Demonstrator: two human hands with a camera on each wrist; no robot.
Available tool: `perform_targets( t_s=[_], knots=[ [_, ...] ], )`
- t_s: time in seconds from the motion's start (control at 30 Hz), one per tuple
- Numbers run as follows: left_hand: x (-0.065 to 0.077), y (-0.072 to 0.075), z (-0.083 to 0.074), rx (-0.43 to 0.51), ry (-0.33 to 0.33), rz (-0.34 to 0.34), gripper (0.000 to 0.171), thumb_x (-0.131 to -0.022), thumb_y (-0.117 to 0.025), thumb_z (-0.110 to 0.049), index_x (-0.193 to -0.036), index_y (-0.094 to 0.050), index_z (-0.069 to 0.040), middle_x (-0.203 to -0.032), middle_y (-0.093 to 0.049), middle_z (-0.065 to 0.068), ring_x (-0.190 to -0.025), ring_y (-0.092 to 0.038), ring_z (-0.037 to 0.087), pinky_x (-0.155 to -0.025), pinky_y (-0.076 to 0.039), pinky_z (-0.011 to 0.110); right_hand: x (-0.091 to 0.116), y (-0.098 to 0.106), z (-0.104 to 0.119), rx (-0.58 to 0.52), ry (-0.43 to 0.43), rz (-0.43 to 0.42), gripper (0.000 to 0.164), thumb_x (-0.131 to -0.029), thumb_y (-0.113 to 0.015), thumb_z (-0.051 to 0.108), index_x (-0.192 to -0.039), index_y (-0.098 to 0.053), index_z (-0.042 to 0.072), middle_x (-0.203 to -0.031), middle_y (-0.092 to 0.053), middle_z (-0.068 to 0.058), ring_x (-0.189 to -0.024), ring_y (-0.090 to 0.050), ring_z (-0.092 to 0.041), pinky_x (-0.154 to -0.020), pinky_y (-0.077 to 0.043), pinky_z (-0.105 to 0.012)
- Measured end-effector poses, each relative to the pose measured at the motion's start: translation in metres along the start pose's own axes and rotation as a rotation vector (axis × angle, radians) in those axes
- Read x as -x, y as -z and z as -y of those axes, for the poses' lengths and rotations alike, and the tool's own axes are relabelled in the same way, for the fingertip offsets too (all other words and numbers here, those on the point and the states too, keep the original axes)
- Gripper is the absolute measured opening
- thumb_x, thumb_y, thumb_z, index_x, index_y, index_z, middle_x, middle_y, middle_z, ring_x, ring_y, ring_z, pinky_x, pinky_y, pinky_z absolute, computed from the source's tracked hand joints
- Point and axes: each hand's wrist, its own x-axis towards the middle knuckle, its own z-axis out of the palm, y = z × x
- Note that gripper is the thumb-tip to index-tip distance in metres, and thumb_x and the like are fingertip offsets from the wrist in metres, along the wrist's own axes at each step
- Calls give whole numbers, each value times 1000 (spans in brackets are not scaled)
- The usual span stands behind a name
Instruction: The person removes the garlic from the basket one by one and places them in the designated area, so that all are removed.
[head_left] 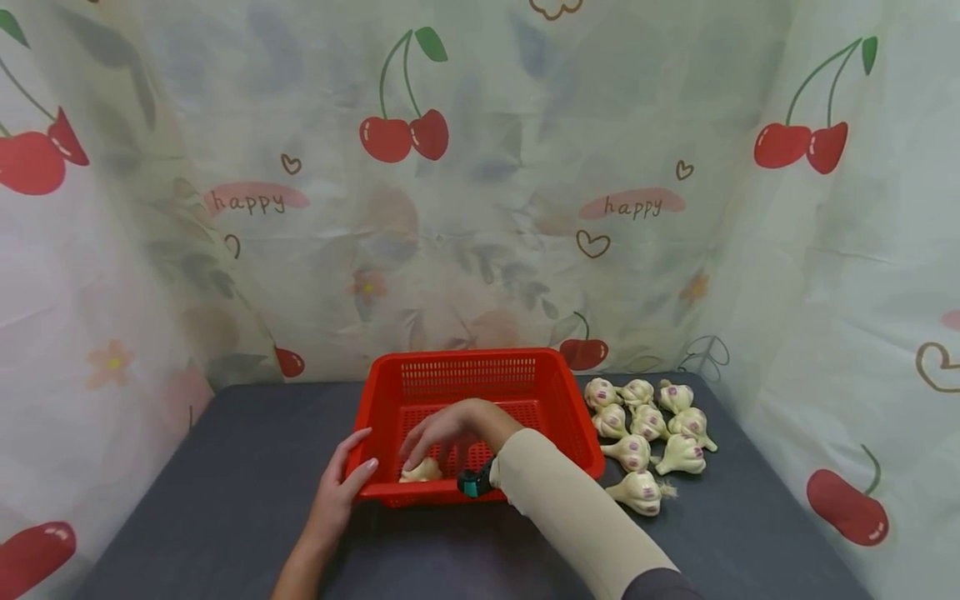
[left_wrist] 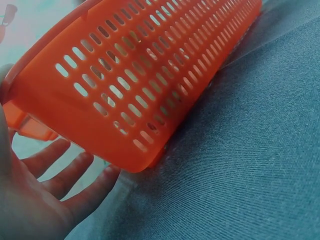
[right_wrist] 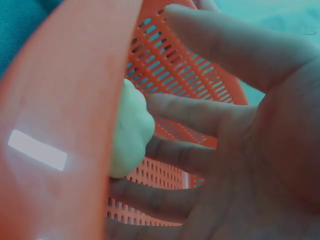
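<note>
A red plastic basket (head_left: 468, 357) with slotted walls stands on the dark table. My left hand (head_left: 339, 482) holds its front left corner, with the thumb over the rim; in the left wrist view the other fingers (left_wrist: 75, 172) lie along the outside wall. My right hand (head_left: 442, 429) reaches down inside the basket. One garlic bulb (head_left: 423, 472) lies there by the front wall, partly hidden by that wall. In the right wrist view, the fingers (right_wrist: 185, 112) are spread and fairly straight at the bulb, while the thumb stands apart from it.
Several garlic bulbs (head_left: 648, 423) lie in loose rows on the table (head_left: 262, 467), just right of the basket. A printed curtain (head_left: 480, 208) with cherries hangs behind and at both sides. A dark watch-like band (head_left: 476, 482) sits on the right wrist.
</note>
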Motion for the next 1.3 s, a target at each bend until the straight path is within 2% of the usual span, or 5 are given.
perform_targets(
  t_s=[0.33,0.83,1.07,1.2,1.3],
  knots=[
    [-2,-2,-1,-27,-22,-18,48,-99,-54,-16,-145,-40,-17,-142,-40,14,-116,-46,33,-91,-48,37,7,3,-1,-1,55,-16,32,-84,-73,20,-112,-60,13,-112,-58,-8,-97,-59,-31,-83,-52,-52],
    [-2,-1,3,-24,1,-29,49,-99,-54,-18,-146,-39,-18,-145,-38,13,-118,-45,31,-88,-49,30,21,5,-8,-44,188,2,36,-82,-75,10,-115,-60,11,-112,-58,-8,-92,-58,-23,-80,-54,-40],
    [-2,-2,2,-12,6,-24,49,-100,-54,-18,-146,-38,-16,-146,-35,14,-120,-45,35,-87,-49,28,31,4,-10,-92,226,10,37,-82,-73,3,-114,-55,8,-106,-58,-12,-86,-58,-22,-95,-44,-54],
    [-1,-3,2,-21,5,-30,49,-100,-53,-17,-146,-38,-16,-146,-35,15,-119,-46,36,-86,-49,27,36,3,-15,-72,268,-15,34,-83,-72,1,-112,-54,7,-104,-58,-11,-87,-57,-20,-92,-48,-50],
    [-2,-4,1,-29,13,-29,50,-100,-53,-18,-147,-37,-17,-147,-35,15,-119,-47,36,-84,-49,25,43,4,-19,-14,314,-50,34,-83,-73,4,-112,-58,9,-106,-59,-8,-92,-56,-19,-87,-51,-40]
  ],
)
